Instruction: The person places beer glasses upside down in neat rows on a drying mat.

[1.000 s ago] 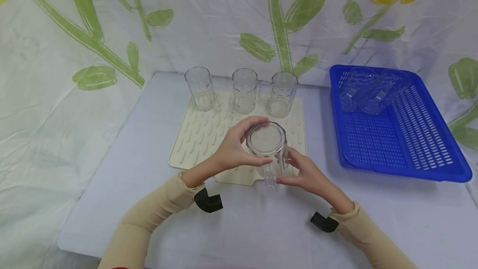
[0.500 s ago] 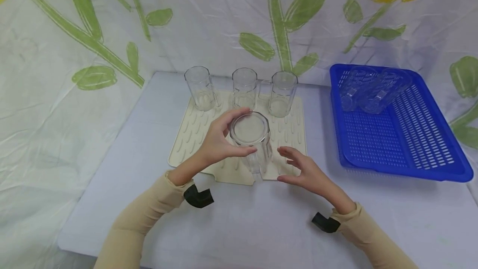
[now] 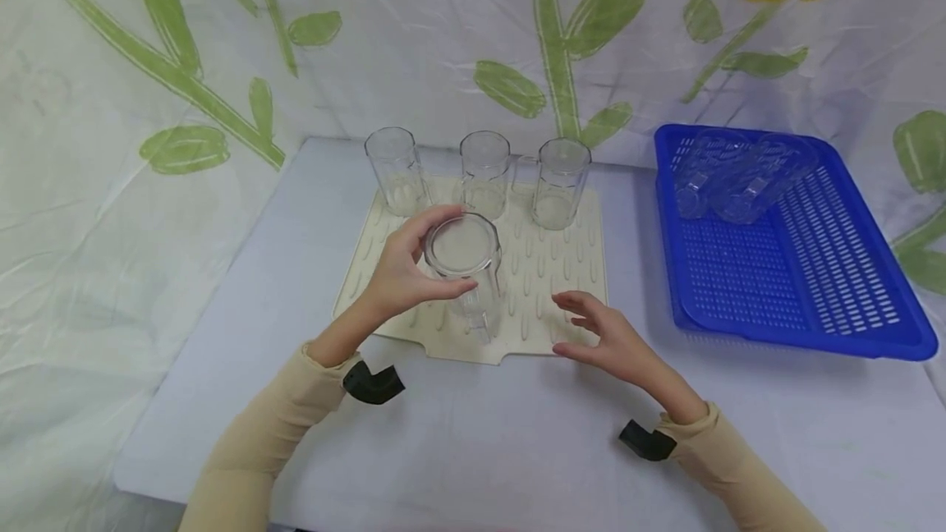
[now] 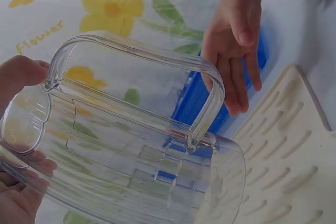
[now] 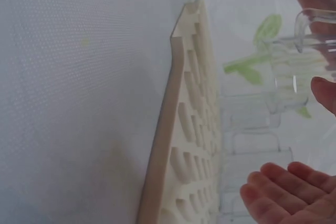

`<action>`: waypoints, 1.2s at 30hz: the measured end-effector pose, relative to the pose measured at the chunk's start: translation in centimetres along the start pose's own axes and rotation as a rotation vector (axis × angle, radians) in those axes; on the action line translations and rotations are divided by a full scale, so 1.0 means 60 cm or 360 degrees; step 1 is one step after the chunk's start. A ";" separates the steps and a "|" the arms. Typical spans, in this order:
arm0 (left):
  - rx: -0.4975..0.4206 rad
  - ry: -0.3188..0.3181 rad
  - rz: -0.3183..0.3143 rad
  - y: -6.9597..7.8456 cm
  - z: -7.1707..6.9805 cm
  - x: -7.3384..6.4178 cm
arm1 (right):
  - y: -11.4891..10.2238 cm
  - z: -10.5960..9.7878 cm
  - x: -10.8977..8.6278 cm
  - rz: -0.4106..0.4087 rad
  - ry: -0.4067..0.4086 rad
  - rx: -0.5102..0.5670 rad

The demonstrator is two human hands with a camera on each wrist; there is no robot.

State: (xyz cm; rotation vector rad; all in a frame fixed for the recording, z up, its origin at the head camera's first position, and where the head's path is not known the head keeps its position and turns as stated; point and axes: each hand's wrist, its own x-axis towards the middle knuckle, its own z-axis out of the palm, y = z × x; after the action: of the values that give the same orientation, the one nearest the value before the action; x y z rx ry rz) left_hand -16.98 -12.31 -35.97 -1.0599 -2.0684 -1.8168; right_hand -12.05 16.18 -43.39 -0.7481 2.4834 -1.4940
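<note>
My left hand [image 3: 402, 273] grips a clear mug [image 3: 464, 245] near its base, thumb and fingers on opposite sides. The mug is upside down, its round base facing up and its handle toward the near edge. In the left wrist view, the mug's open mouth [image 4: 231, 182] points toward the cream ribbed drying mat [image 3: 539, 286]. In the right wrist view, a gap shows between the mug's lower end and the mat. My right hand [image 3: 609, 339] is held over the mat's near right corner, fingers spread from the thumb, with nothing in it.
Three clear mugs stand in a row along the mat's far side: left mug [image 3: 395, 175], middle mug [image 3: 484, 162], right mug [image 3: 562, 187]. To the right sits a blue plastic basket [image 3: 746, 294] with clear mugs [image 3: 754, 183] lying at its back. A flowered curtain hangs behind the table.
My left hand has carried the upside-down mug leftward over the mat. My right hand, on the mug a second ago, has let go and stayed nearly where it was.
</note>
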 end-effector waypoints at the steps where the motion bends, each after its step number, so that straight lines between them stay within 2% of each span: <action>1: -0.0002 0.0010 -0.0010 -0.002 -0.006 -0.002 | 0.001 0.000 -0.001 0.0008 -0.0005 0.0005; 9: 0.0064 0.0088 -0.0068 -0.014 -0.044 -0.011 | 0.006 0.001 -0.007 0.0031 -0.0012 0.0025; 18: 0.0082 0.0199 -0.0181 -0.023 -0.076 -0.022 | 0.011 0.004 -0.008 0.0029 -0.0021 0.0028; 27: 0.0142 0.0312 -0.0283 -0.018 -0.096 -0.030 | 0.015 0.007 -0.013 0.0046 -0.0014 0.0042; 32: 0.0189 0.0371 -0.0327 0.000 -0.101 -0.033 | 0.019 0.008 -0.013 0.0079 -0.0018 0.0042; 36: 0.0206 0.0426 -0.0362 -0.019 -0.114 -0.043 | 0.022 0.011 -0.013 0.0081 -0.0014 0.0022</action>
State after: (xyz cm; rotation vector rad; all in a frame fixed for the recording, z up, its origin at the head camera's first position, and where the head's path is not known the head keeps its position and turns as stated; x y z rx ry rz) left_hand -17.90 -19.59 -36.79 -0.5333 -2.1746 -1.7786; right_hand -11.55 16.54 -44.93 -0.6822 2.4641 -1.4856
